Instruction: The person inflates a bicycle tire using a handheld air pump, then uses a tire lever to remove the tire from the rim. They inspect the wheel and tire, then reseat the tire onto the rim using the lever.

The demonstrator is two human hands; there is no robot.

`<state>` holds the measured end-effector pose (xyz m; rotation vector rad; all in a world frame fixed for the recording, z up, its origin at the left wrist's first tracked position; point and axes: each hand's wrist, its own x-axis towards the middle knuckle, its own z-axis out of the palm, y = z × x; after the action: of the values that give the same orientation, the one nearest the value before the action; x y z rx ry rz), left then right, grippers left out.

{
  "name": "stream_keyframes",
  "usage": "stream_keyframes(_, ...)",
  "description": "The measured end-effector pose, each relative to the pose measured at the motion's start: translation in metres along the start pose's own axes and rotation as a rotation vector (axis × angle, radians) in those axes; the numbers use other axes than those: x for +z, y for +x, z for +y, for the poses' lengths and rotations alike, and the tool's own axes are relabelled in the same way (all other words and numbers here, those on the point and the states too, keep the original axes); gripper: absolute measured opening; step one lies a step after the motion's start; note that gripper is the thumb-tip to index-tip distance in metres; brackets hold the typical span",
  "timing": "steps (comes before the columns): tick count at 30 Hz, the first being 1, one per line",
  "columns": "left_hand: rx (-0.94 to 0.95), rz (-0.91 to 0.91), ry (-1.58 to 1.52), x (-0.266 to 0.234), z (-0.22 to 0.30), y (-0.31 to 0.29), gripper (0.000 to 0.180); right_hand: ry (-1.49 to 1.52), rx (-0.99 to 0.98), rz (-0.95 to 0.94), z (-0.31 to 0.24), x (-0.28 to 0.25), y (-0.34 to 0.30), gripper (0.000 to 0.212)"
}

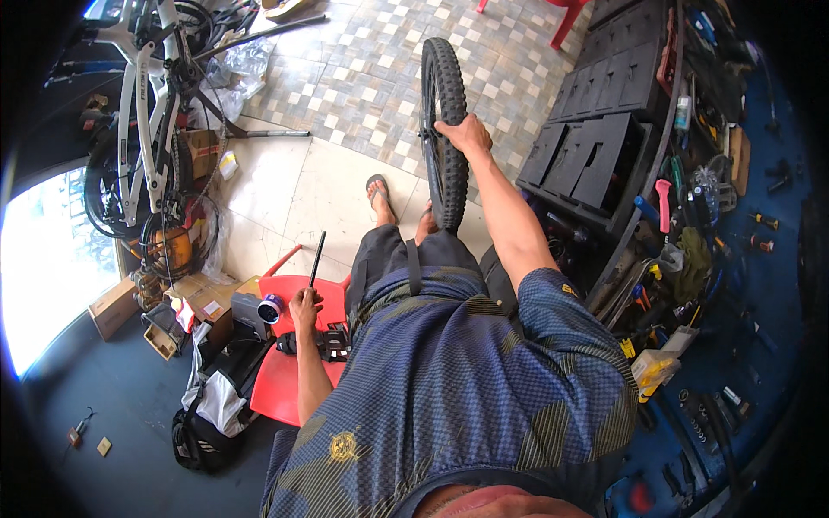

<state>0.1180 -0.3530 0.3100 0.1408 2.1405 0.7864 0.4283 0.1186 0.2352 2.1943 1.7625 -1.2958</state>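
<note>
My right hand (466,136) grips the rim and knobby tyre of a bicycle wheel (447,95), fingers wrapped round its side. The wheel stands upright in front of my legs, seen nearly edge-on. In my left hand (305,308) is a thin black rod (318,259), pointing up and away from the fist; its lower end is hidden by the fingers. That hand is above a red plastic chair (289,388). Beside it on the chair are a round purple and white tin (270,308) and some small black parts (332,344).
At the left stands a white bicycle frame (142,112), with cardboard boxes (211,302) and a black bag (203,436) nearer me. Black drawers (587,164) line the right side. Beyond them runs a bench strewn with tools, among them a pink-handled one (663,203). Another red chair (566,22) stands far off.
</note>
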Motion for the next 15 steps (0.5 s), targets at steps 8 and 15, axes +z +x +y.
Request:
stream_keyframes(8, -0.025, -0.003, 0.039, 0.001, -0.007, -0.009, 0.032, -0.1, -0.025, 0.095, -0.009, 0.019, -0.003, 0.103)
stream_keyframes(15, -0.043, 0.014, 0.0, -0.005, -0.022, -0.017, 0.033, -0.137, -0.012, 0.071, -0.021, 0.019, -0.009, 0.095)
